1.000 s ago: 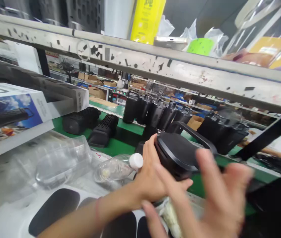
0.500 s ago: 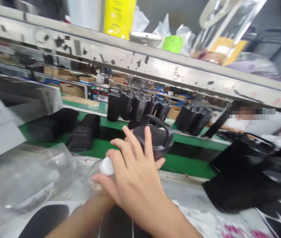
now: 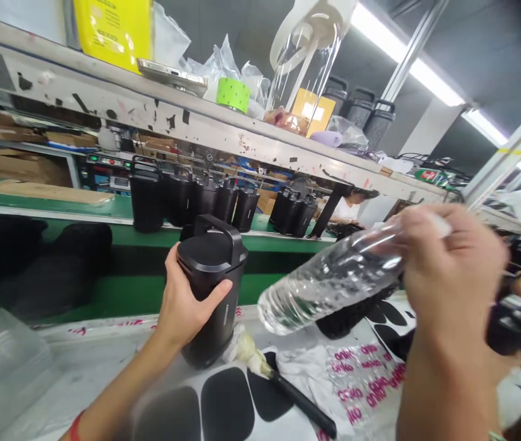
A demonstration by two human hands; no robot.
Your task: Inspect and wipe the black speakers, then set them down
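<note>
The left hand (image 3: 187,306) has a black speaker with a carry handle (image 3: 209,288), fingers spread around its body, and the speaker stands upright on the white workbench (image 3: 95,343), just beside a black-handled brush (image 3: 297,398). The right hand (image 3: 453,275) is up high, fingers curled tight around the neck end of a clear plastic water bottle (image 3: 329,282), tilted down over the bench. Behind, a row of black speakers (image 3: 182,199) lines the green conveyor (image 3: 127,294).
</note>
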